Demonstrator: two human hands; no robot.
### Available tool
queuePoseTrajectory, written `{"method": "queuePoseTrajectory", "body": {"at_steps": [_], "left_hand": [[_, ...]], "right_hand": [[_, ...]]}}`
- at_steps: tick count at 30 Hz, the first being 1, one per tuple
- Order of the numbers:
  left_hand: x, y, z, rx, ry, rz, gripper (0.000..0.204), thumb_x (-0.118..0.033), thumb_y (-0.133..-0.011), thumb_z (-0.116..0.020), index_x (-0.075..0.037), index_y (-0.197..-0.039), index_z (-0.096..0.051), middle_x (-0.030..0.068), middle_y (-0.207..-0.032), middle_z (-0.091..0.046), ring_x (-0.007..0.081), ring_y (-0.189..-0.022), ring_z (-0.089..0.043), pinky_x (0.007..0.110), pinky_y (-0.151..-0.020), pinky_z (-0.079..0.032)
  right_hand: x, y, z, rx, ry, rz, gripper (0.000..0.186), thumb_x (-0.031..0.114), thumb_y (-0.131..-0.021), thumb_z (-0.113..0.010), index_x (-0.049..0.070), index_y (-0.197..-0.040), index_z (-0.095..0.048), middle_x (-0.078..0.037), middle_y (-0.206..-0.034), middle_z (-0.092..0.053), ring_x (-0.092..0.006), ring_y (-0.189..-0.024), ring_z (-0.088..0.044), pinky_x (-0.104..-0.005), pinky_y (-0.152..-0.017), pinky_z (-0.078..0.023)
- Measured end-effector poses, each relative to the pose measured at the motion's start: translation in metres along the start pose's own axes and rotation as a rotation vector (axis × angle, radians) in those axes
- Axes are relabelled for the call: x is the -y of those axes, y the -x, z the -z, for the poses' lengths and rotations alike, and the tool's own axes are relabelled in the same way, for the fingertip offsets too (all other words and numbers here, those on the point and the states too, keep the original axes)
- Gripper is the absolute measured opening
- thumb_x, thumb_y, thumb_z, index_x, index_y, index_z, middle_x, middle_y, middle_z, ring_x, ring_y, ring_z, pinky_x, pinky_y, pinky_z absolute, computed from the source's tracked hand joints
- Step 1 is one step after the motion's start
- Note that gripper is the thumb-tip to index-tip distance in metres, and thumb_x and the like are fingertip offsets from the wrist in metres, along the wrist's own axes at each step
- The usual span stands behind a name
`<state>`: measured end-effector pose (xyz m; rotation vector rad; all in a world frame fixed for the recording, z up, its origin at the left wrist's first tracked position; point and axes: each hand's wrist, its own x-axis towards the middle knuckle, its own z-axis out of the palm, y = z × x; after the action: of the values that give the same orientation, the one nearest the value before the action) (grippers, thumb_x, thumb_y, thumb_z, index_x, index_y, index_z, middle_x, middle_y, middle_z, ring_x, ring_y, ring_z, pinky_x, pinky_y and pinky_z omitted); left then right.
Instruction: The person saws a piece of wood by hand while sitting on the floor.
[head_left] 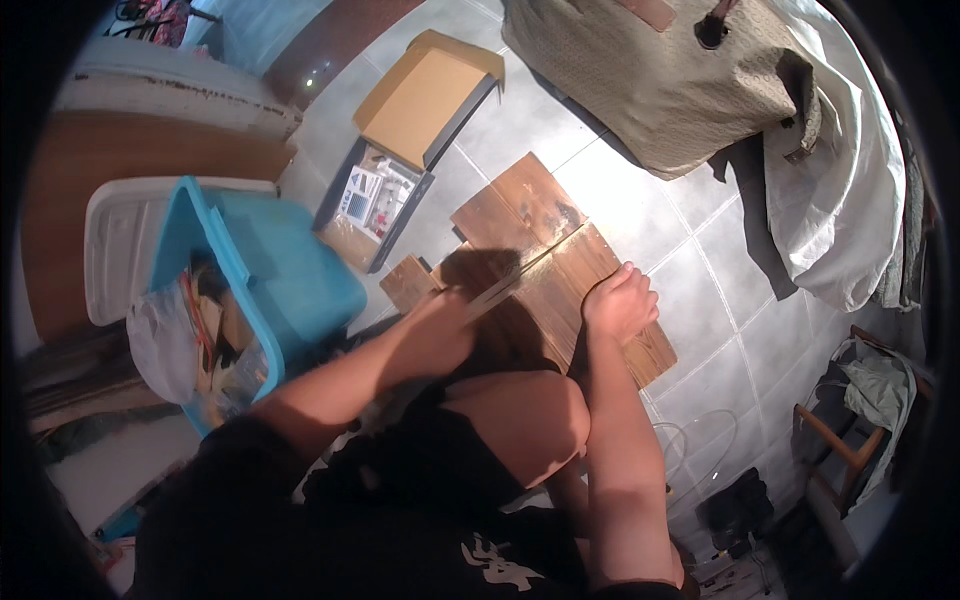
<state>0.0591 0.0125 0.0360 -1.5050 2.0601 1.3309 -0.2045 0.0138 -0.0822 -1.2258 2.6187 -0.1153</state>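
Observation:
A brown wooden board (575, 290) with visible grain lies low in front of my knees, with a pale, dusty patch near its far end. Closed around a long, thin, strip-like tool (535, 262), my left hand (445, 325) is at the board's left side; the tool slants across the wood to the far right. The tool's exact kind and the grip end are hard to make out in shadow. My right hand (622, 303) rests at the board's right edge with its fingers curled over it. A second wooden piece (515, 205) lies against the board's far side.
At the left stands a turquoise bin (290, 265) filled with mixed items, a whitish lid (115, 250) behind it. An open cardboard box (430, 100) lies on the tiled floor (690, 270). A beige cloth cover (660, 90) hangs far right; a wooden-armed chair (850, 450) stands right.

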Motion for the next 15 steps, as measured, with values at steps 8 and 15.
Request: {"method": "queuePoseTrajectory", "body": {"at_steps": [8,15], "left_hand": [[-0.007,0.031,0.007,-0.010,0.061,0.045,0.022,-0.018,-0.089,-0.061,0.003,-0.093,-0.069,0.0285,-0.094,-0.067,0.0493,-0.093,-0.065,0.056,-0.082,-0.051],[-0.020,-0.017,-0.005,-0.053,0.039,0.074,0.024,-0.017,-0.092,-0.060,0.005,-0.090,-0.068,0.0305,-0.093,-0.069,0.0492,-0.091,-0.067,0.055,-0.081,-0.055]], "right_hand": [[-0.017,-0.010,0.002,-0.049,0.033,-0.010,0.047,0.032,-0.110,-0.033,0.006,-0.105,-0.072,-0.012,-0.108,-0.070,-0.0340,-0.103,-0.058,-0.0473,-0.101,-0.037],[0.005,0.002,-0.010,0.012,-0.017,0.020,0.048,0.033,-0.111,-0.031,0.006,-0.109,-0.071,-0.012,-0.111,-0.069,-0.0348,-0.105,-0.057,-0.0475,-0.102,-0.036]]}}
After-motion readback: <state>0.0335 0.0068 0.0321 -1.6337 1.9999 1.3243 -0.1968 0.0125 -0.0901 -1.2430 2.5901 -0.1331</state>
